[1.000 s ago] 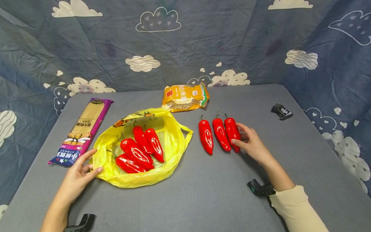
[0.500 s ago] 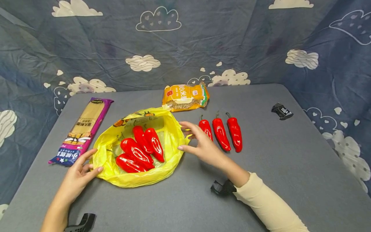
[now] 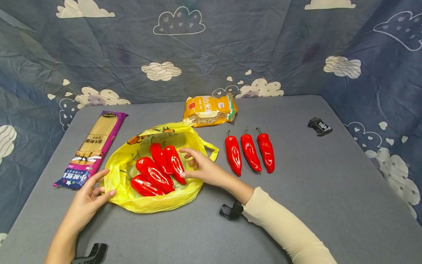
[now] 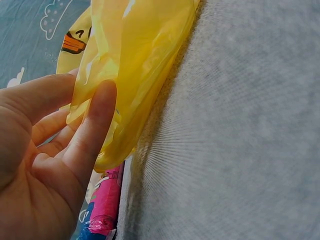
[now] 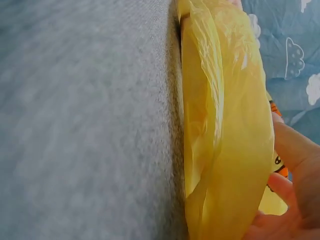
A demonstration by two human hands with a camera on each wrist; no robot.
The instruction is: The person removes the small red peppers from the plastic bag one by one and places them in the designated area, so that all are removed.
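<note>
A yellow plastic bag (image 3: 184,196) lies with its mouth wide, several glossy red peppers inside it. At its left rim, my left hand (image 3: 88,200) pinches the plastic between thumb and fingers; the left wrist view shows the thumb (image 4: 102,100) pressed on the film. My right hand (image 3: 206,169) reaches over the bag's right rim, thumb and fingers spread at the rightmost red pepper (image 3: 174,161) inside. From the right wrist, the bag's wall hides the fingertips. To the right, three more red peppers, the nearest a slim red pepper (image 3: 233,156), lie side by side on the table.
A purple pack of noodles (image 3: 93,146) lies left of the bag. Behind it is an orange food packet (image 3: 211,110). A small black packet (image 3: 319,126) sits at the far right of the grey table (image 3: 316,190). A patterned cloth (image 3: 211,55) hangs around the back.
My right hand has left the rightmost loose pepper on the table and moved left, past the bag's right rim, to the peppers inside. The left hand keeps its hold on the bag.
</note>
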